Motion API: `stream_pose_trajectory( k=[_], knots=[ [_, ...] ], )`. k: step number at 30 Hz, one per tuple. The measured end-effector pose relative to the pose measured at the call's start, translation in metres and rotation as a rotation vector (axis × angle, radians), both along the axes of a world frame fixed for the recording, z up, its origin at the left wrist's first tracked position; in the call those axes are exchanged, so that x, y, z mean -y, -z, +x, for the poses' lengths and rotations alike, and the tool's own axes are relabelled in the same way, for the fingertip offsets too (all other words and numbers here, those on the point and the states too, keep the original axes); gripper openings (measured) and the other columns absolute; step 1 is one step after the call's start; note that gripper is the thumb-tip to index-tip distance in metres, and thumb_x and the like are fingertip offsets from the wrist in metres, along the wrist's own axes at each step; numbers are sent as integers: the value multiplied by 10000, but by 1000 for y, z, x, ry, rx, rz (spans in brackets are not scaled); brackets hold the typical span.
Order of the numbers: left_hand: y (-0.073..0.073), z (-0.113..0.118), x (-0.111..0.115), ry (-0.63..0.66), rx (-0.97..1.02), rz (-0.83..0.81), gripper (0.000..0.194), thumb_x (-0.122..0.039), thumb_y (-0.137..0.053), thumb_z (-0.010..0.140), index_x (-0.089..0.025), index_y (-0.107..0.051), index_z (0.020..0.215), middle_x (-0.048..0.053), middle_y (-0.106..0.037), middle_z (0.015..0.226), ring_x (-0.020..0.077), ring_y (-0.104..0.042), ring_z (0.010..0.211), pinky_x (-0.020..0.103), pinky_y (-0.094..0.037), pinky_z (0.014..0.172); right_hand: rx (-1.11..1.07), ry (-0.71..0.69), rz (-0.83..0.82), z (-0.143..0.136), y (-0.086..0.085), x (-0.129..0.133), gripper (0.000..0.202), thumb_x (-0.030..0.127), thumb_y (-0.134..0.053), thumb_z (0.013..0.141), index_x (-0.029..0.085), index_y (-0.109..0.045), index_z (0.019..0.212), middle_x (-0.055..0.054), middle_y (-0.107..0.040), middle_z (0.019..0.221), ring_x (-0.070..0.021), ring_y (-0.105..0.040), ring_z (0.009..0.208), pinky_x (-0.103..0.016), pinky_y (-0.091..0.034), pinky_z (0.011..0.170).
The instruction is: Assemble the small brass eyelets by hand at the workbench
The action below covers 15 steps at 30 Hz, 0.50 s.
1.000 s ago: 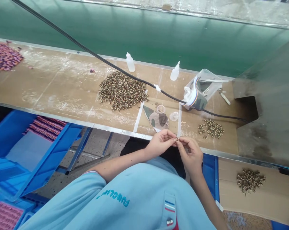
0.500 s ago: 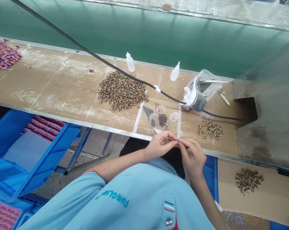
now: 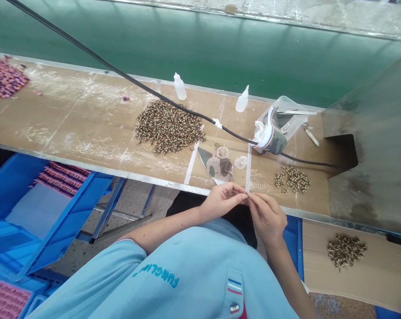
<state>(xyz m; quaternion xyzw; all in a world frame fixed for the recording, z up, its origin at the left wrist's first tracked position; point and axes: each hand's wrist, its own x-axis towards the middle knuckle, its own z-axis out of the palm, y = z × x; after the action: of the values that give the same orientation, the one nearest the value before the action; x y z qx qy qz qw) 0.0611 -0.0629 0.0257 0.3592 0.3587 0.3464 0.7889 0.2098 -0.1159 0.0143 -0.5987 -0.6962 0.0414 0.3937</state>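
My left hand (image 3: 222, 201) and my right hand (image 3: 267, 218) meet at the table's front edge, fingertips pinched together. Between them is a small gold-and-brown piece, now almost wholly covered by the fingers. Just beyond the hands lie a camouflage cloth scrap (image 3: 211, 165), a small clear cup (image 3: 222, 153) and a clear round lid (image 3: 241, 162). A large heap of small curved gold-and-brown pieces (image 3: 169, 127) sits to the left. On the right is a smaller pile of like pieces (image 3: 296, 179).
Two white squeeze bottles (image 3: 179, 87) (image 3: 242, 100) stand at the back. A black cable (image 3: 134, 81) crosses above the table to a clear tool holder (image 3: 282, 126). Blue crates (image 3: 64, 226) stand below left. More pieces (image 3: 346, 251) lie on cardboard (image 3: 380, 279) below right.
The fingertips have closed further over the small piece, which showed between them before and is now mostly hidden. Both hands otherwise stay in place.
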Motion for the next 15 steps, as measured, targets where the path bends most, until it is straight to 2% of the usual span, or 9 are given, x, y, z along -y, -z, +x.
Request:
stream_pose_trajectory(
  k=[8,15],
  knots=[
    [3,-3,-1,1,22,25,351,-406,-740,663,-116,-624,824,35,-684,755,141,-667,735,314,-534,804,61,-43,123,3,-1,0,300,134,-620,800,303,-662,1044,-3,-704,919,-135,-670,799,-253,-556,737],
    [3,-2,-1,0,17,25,360,-420,-739,658,-118,-627,818,37,-685,760,139,-669,733,306,-540,795,92,-26,89,5,1,2,260,178,-610,814,316,-672,1027,0,-709,924,-144,-679,789,-267,-571,742]
  ],
)
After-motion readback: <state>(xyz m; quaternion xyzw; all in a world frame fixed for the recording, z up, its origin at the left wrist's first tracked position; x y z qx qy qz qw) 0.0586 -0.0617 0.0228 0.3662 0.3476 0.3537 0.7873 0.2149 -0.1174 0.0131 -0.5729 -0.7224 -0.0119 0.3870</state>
